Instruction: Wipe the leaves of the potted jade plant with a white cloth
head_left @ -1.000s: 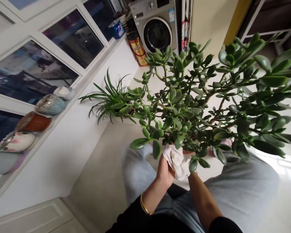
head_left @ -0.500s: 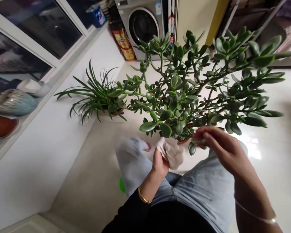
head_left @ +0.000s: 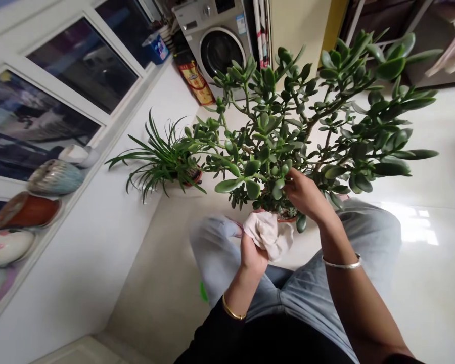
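Left grip closes around a crumpled cloth (pale pink, just beside the pot); right grip, half curled, touches the jade plant.

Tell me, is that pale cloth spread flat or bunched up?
Bunched up: the pale pink cloth stands in crumpled folds out of the left hand, which closes around it.

Spider plant in red pot on tiled floor; front-load washing machine beyond; glazed pots along window ledge.
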`<action>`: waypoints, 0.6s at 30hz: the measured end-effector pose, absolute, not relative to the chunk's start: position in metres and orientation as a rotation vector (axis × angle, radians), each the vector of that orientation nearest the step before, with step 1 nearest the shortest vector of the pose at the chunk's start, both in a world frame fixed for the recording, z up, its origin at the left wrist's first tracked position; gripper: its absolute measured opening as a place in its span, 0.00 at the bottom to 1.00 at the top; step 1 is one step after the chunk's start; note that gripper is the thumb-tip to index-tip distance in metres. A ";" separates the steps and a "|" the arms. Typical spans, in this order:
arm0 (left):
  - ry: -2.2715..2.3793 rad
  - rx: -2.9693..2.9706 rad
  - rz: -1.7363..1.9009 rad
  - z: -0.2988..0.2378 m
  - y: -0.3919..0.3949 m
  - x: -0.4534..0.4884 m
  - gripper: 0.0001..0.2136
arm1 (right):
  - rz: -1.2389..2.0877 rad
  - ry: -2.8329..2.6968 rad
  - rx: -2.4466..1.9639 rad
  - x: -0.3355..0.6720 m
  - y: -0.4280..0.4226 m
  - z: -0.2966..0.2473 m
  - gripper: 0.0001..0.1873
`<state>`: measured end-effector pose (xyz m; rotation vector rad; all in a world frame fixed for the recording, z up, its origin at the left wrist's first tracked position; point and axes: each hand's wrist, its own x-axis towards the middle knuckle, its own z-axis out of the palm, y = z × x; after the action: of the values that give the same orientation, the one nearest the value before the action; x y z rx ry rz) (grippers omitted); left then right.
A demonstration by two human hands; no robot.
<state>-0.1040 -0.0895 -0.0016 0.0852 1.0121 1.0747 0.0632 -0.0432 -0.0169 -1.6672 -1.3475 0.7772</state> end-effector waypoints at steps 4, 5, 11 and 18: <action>1.005 0.122 1.076 -0.003 -0.093 -0.101 0.11 | 0.883 -1.269 -1.559 0.063 -0.039 -0.020 0.11; 1.012 0.115 1.072 -0.004 -0.094 -0.100 0.11 | 0.900 -1.250 -1.533 0.062 -0.038 -0.021 0.09; 1.033 0.147 1.068 -0.004 -0.099 -0.095 0.13 | 0.870 -1.150 -1.438 0.059 -0.038 -0.026 0.06; 1.048 0.138 1.069 -0.004 -0.099 -0.094 0.15 | 0.786 -1.085 -1.489 0.056 -0.040 -0.022 0.09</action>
<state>-0.0939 -0.0987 -0.0037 0.1383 1.0476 1.0694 0.0559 -0.0399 -0.0222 -1.4885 -1.0845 0.7860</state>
